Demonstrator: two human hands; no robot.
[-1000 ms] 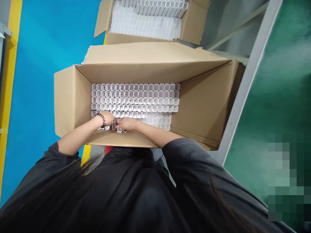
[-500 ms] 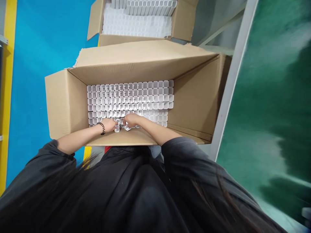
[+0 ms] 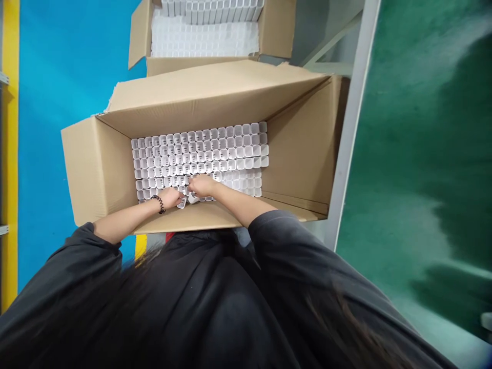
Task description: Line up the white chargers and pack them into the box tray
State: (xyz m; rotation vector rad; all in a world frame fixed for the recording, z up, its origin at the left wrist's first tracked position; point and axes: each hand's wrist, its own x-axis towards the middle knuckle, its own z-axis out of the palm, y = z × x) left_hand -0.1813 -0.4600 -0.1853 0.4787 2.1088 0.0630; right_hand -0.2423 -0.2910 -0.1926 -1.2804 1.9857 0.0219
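Head view showed both hands down inside an open cardboard box [image 3: 96, 169], at the near rows of small white plastic pieces [image 3: 200, 148] packed upright in a grid over its bottom. The left hand [image 3: 171, 197], a black coil band [image 3: 159, 203] on its wrist, and the right hand [image 3: 202, 185] lay just beside each other, fingers curled onto the pieces; whether either gripped one could not be told. A second box [image 3: 274, 31] of like pieces stood beyond.

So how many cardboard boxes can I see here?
2. The near box sits in front of the person, with the left hand and right hand inside among white parts. The far box lies beyond it, cut off by the top edge. Others may be hidden.
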